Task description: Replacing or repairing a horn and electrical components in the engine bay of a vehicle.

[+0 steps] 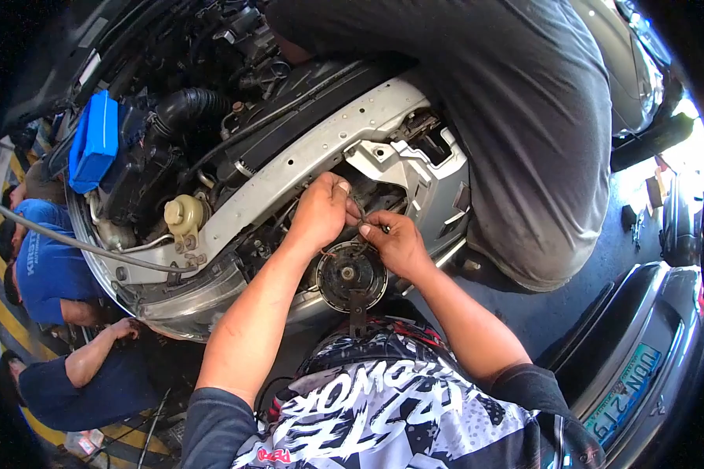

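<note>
Over the opening at the front of a car, my left hand [321,209] and my right hand [395,241] meet with fingers closed in a pinch. Between the fingertips is a thin dark wire [361,217], mostly covered by the fingers. Just below my hands, a round black car horn [350,278] with a pale rim faces up, near my shirt. Its flat metal bracket [357,314] points toward me. Short coppery wire shows at the horn's upper edge, close to both hands.
A silver crossbar [313,148] spans the engine bay behind my hands. A cream reservoir [184,214] and a blue box [94,142] sit to the left. A person in dark clothes [524,133] leans in at right. Other people [47,262] are at far left. A dark bumper [626,352] stands at lower right.
</note>
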### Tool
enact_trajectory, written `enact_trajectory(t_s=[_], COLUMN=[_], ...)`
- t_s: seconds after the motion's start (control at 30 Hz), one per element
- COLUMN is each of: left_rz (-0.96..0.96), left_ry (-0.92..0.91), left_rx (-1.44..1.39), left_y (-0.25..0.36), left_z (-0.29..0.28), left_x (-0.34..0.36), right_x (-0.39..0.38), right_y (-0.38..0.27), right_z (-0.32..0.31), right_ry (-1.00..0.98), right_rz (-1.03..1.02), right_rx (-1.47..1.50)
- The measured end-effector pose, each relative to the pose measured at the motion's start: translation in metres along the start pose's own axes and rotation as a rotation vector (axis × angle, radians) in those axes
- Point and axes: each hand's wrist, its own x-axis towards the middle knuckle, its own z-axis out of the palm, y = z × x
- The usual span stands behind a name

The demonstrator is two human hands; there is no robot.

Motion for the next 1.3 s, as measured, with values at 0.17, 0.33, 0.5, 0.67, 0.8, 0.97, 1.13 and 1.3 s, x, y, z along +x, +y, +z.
enact_trajectory(t_s=[0.17, 0.33, 0.5, 0.67, 0.8, 0.97, 1.13, 1.3], left_rz=[0.051, 0.018, 0.169, 0.236, 0.188, 0.139, 0.137, 0.225], left_ry=[-0.105, -0.142, -0.193, -0.088, -0.130, -0.132, -0.119, -0.123], left_rx=[-0.255, -0.172, 0.053, 0.222, 0.244, 0.205, 0.258, 0.341], left_y=[-0.006, -0.007, -0.009, -0.004, 0.002, 0.001, 0.003, 0.000], left_z=[-0.008, -0.017, -0.012, -0.010, -0.009, -0.007, -0.005, -0.005], left_x=[-0.007, -0.015, -0.016, -0.020, -0.020, -0.016, -0.016, -0.017], right_x=[0.000, 0.002, 0.005, 0.001, 0.002, 0.006, 0.005, 0.013], right_y=[0.005, 0.002, 0.005, -0.007, -0.019, -0.018, -0.013, -0.004], right_z=[0.003, 0.006, 0.006, 0.000, -0.003, -0.006, -0.008, -0.007], right_ry=[0.026, 0.001, 0.017, 0.211, 0.298, 0.142, 0.150, 0.266], right_rz=[0.043, 0.091, 0.045, -0.154, -0.339, -0.096, -0.053, -0.059], right_rx=[0.042, 0.159, 0.126, -0.139, -0.113, -0.040, -0.022, 0.051])
